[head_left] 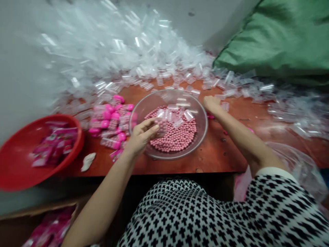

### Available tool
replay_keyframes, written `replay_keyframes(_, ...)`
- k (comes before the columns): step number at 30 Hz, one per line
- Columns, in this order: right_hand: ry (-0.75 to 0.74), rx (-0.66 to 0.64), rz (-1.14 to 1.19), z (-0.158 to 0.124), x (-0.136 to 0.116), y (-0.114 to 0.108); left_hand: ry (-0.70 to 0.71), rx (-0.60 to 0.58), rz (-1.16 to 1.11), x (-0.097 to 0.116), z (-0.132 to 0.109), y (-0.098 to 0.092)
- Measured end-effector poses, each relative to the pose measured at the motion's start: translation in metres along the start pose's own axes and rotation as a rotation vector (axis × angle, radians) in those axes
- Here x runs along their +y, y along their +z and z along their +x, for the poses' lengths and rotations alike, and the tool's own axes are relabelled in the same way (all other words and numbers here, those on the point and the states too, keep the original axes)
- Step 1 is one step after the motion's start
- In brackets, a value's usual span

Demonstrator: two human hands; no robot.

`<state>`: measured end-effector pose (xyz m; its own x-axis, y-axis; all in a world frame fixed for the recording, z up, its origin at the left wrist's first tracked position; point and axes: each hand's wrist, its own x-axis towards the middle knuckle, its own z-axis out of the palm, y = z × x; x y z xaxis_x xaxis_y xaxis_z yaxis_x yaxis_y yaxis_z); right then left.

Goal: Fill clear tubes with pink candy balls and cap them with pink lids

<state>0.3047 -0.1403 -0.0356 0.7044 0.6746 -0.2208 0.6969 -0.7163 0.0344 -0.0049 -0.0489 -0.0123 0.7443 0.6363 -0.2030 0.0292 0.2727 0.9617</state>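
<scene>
Between the thumb and fingers of my left hand (pixel 143 136) is a small clear plastic container (pixel 161 128) that holds pink balls. It is over the near left part of a see-through plastic bowl (pixel 175 156). Many small pink balls (pixel 177 139) fill the bottom of this bowl, and a few clear containers (pixel 188 115) lie on top of them. My right hand (pixel 211 104) is just outside the bowl's right rim, low over the table. Its fingers are curled, and whatever they grip is hidden. Left of the bowl is a pile of filled containers with bright pink caps (pixel 113 120).
A blurred heap of clear containers (pixel 115 44) rises along the wall. A red basin (pixel 15 154) with pink packets stands at the left of the orange table (pixel 213 157). A green sack (pixel 277 41) lies back right, a clear plastic bag (pixel 298 164) front right.
</scene>
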Motion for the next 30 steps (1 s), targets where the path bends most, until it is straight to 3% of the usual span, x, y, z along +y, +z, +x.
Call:
replay_keyframes(5, 0.047, 0.070, -0.023, 0.000, 0.010, -0.010, -0.025, -0.047, -0.127, 0.002, 0.001, -0.002)
replay_keyframes(7, 0.009, 0.203, 0.067, -0.010, 0.016, -0.019, 0.005, -0.083, -0.129, -0.001, 0.001, -0.002)
replay_keyframes(9, -0.131, 0.390, 0.303, -0.030, 0.016, -0.030, 0.050, -0.128, -0.106, -0.005, 0.000, -0.002)
replay_keyframes(11, -0.385, 0.500, 0.559, -0.059, 0.006, -0.041, 0.104, -0.170, -0.061, -0.009, 0.001, -0.001)
replay_keyframes(14, -0.751, 0.442, 0.679, -0.102, -0.028, -0.050, 0.239, -0.181, 0.038, -0.014, 0.002, 0.001)
replay_keyframes(17, -0.964, 0.405, 0.599, -0.127, -0.061, -0.049, 0.386, -0.168, 0.172, -0.016, -0.001, 0.001)
replay_keyframes(20, -1.042, 0.401, 0.468, -0.131, -0.074, -0.045, 0.448, -0.155, 0.283, -0.015, -0.006, 0.000)
replay_keyframes(24, -1.081, 0.357, 0.371, -0.131, -0.071, -0.045, 0.542, -0.065, 0.371, -0.016, -0.010, -0.002)
replay_keyframes(30, -1.139, 0.428, 0.236, -0.146, -0.074, -0.044, 0.641, -0.039, 0.429, -0.021, -0.015, -0.001)
